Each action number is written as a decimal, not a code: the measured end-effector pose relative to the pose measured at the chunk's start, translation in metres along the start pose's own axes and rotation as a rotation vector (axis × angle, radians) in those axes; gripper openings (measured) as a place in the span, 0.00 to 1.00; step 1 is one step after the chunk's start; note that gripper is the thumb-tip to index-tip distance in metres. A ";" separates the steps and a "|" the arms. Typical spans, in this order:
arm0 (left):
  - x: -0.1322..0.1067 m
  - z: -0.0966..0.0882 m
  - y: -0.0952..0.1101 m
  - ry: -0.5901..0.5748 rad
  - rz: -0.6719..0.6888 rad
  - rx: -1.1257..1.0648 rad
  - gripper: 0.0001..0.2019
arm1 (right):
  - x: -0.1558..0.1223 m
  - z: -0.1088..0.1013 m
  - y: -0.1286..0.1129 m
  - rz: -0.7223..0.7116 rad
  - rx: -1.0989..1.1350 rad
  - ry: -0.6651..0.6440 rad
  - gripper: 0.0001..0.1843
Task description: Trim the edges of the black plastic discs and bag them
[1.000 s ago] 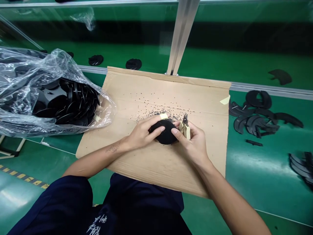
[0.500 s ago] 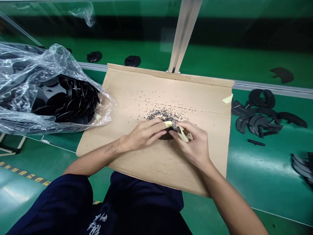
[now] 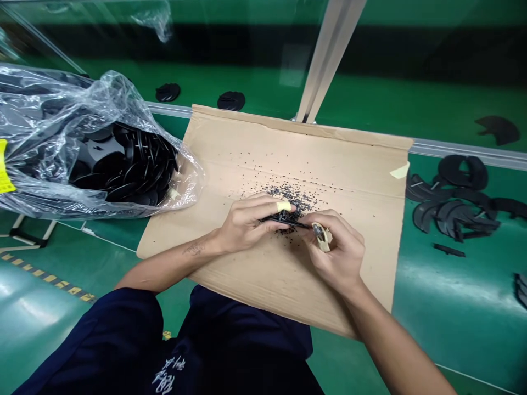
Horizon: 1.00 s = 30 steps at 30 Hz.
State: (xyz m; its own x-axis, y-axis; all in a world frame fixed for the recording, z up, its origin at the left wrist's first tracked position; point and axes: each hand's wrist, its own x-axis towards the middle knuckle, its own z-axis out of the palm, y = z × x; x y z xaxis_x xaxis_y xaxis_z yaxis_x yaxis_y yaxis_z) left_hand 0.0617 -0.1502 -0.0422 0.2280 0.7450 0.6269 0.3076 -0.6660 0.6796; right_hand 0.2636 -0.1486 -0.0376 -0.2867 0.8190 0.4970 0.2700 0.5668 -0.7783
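Note:
My left hand (image 3: 253, 219) pinches a thin, dark, disc-like plastic part (image 3: 284, 220), held edge-on above the cardboard. Yellow tape is wrapped around one of its fingertips. My right hand (image 3: 340, 247) is closed around a small metal hand tool with a cream-wrapped grip (image 3: 323, 238); its exact kind is mostly hidden by the fingers. The right fingertips are at the right end of the black part. Under and behind both hands, many tiny black scraps (image 3: 296, 197) lie scattered over the cardboard sheet (image 3: 247, 274).
At the left lies a clear plastic bag (image 3: 111, 93) full of black discs (image 3: 140, 164). Curved black pieces (image 3: 453, 214) are heaped on the green table (image 3: 436, 307) to the right. A metal post (image 3: 329, 60) rises behind the cardboard, and a few black parts (image 3: 231, 101) lie beyond its back edge.
The black part has been tipped up and now shows edge-on between the hands. My right hand has drawn slightly away from the left, tool still held. The view has shifted a little left.

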 end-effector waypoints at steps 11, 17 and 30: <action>0.001 -0.003 0.002 0.009 0.052 -0.001 0.10 | 0.000 -0.002 0.000 -0.008 0.015 -0.042 0.08; 0.001 -0.003 0.002 0.009 0.017 -0.019 0.10 | 0.001 -0.001 -0.003 0.040 0.064 -0.052 0.06; 0.000 -0.010 0.000 -0.133 -0.522 -0.624 0.14 | 0.005 -0.005 -0.002 0.261 0.311 -0.104 0.09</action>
State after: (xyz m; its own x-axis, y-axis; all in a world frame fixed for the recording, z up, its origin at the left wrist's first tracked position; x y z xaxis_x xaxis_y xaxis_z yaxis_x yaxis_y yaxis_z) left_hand 0.0523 -0.1505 -0.0384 0.3173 0.9368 0.1478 -0.1568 -0.1019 0.9824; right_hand 0.2662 -0.1451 -0.0316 -0.3410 0.9092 0.2388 0.0601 0.2746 -0.9597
